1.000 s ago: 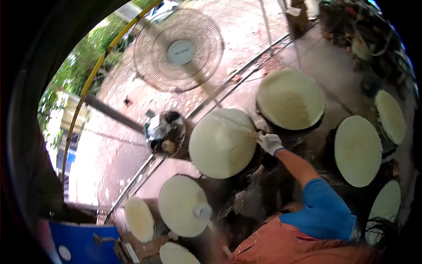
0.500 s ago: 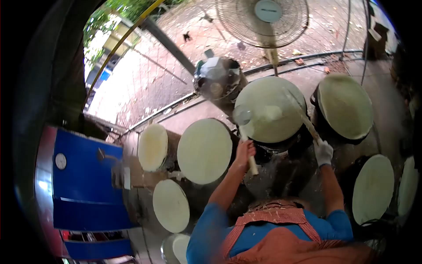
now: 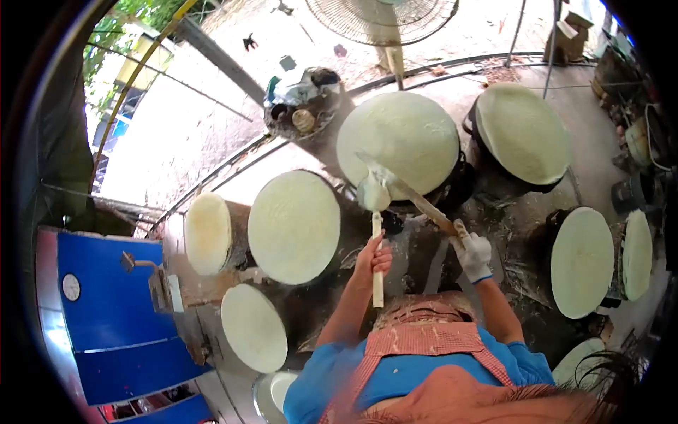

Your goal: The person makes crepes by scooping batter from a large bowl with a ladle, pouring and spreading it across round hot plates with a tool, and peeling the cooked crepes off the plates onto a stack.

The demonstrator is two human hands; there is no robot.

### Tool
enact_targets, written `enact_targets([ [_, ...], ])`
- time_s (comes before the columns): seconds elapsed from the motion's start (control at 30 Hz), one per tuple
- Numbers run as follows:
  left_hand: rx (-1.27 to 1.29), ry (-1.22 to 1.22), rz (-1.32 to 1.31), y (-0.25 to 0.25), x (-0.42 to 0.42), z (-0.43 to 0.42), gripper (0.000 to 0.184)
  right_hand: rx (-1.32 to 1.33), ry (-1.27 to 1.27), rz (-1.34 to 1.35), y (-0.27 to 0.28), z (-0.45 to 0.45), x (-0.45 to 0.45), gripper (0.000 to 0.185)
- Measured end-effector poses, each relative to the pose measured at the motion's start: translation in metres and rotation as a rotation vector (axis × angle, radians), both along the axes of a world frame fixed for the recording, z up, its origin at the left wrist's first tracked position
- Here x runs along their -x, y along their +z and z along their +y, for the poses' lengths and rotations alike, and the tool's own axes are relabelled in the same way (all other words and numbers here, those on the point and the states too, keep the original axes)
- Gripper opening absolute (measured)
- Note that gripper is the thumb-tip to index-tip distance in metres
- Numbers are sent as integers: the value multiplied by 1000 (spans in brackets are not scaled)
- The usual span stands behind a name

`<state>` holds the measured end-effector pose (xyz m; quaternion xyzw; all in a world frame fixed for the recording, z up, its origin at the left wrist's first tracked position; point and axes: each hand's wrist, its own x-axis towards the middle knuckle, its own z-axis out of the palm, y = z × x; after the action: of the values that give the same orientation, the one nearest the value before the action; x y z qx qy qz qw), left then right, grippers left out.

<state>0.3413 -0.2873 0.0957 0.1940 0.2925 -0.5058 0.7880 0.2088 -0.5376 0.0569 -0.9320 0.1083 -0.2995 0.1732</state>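
In the middle of the view, my bare left hand [image 3: 373,256] is wrapped round the pale wooden handle of a ladle [image 3: 374,194], whose round bowl points away from me. My right hand [image 3: 473,256], in a white glove, grips a long-handled spatula [image 3: 424,205]. The spatula's pale-coated flat end reaches over to the ladle's bowl; they overlap, and I cannot tell whether they touch. Both tools are at the near edge of a large round surface [image 3: 402,138] covered with a pale greenish-yellow layer.
Around me stand several pale-topped rounds, including one at left [image 3: 294,227], one at back right [image 3: 524,134] and one at right [image 3: 583,263]. A cluttered bin [image 3: 305,116] and a standing fan [image 3: 385,18] are behind. A blue panel [image 3: 120,290] with a clock is at left.
My right hand has swung the spatula leftward from the right side of the large round to the ladle. The ladle is now lower, at the round's near edge. The camera view has shifted.
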Motion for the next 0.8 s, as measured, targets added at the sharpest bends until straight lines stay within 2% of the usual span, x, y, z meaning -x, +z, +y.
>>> enact_targets([
  [0.03,143,-21,112,-1,-8,0,17,-7,28,-86,-10,-2,-1,55],
  [0.07,294,9,257,1,-7,0,21,-52,31,-75,-2,-4,-1,55],
  [0.13,811,-231,167,-20,-8,5,31,-200,-72,-70,1,-11,-6,56],
  [0.17,629,-71,283,17,2,-4,34,-249,-148,40,19,-17,-7,56],
  [0.2,668,-72,255,29,9,-12,35,-285,-172,45,10,-29,-8,54],
  [0.3,596,-43,280,19,25,-20,36,-200,-235,238,-9,-79,-16,39],
  [0.37,567,-109,395,10,31,-31,29,-137,-342,321,-8,-115,-33,34],
  [0.47,450,-226,569,-4,32,-36,38,-81,-389,256,-5,-155,-66,30],
  [0.5,429,-292,495,-9,34,-37,35,-88,-402,316,-6,-168,-81,31],
  [0.63,283,-405,423,-25,3,-82,33,66,-441,252,-22,-202,-134,49],
  [0.67,238,-448,398,-27,-9,-97,32,-2,-418,408,-7,-205,-137,48],
  [0.73,167,-551,363,-29,-32,-128,31,-115,-270,526,7,-217,-142,30],
  [0.8,130,-624,352,-26,-48,-151,30,-151,-269,459,12,-238,-153,28],
])
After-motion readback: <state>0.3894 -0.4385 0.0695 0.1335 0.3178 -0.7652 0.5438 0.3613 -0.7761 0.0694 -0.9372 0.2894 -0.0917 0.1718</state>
